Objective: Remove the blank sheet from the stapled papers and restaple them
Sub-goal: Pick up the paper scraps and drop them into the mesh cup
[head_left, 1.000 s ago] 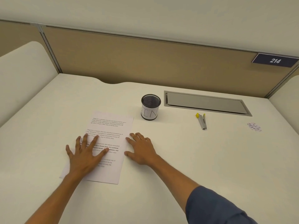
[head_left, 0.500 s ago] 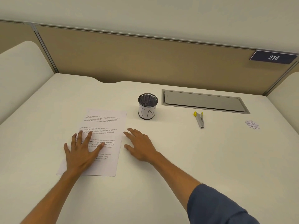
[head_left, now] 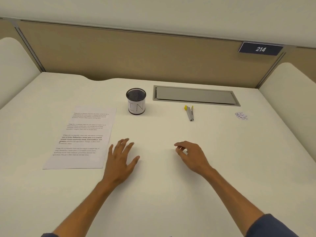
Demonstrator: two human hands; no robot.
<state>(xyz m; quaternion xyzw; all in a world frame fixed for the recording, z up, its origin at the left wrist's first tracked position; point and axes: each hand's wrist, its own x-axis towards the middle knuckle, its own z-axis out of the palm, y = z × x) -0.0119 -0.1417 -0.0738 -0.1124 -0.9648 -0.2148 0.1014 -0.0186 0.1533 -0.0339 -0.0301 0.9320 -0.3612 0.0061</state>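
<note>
The printed papers (head_left: 82, 137) lie flat on the white desk (head_left: 171, 194) at the left, text side up, with nothing touching them. My left hand (head_left: 120, 159) rests just right of the papers' lower right corner, fingers spread and empty. My right hand (head_left: 191, 156) hovers over the middle of the desk, fingers loosely curled, holding nothing. A small grey and yellow stapler or staple tool (head_left: 189, 112) lies further back on the right, well beyond my right hand.
A black mesh cup labelled "IN" (head_left: 136, 101) stands behind the papers. A grey cable hatch (head_left: 195, 95) is set into the desk's back. A small pile of tiny scraps (head_left: 241, 115) lies at the far right. Partition walls enclose the desk.
My left hand has come off the papers and moved right onto the bare desk. My right hand has shifted right and curled its fingers. The papers lie further left in view.
</note>
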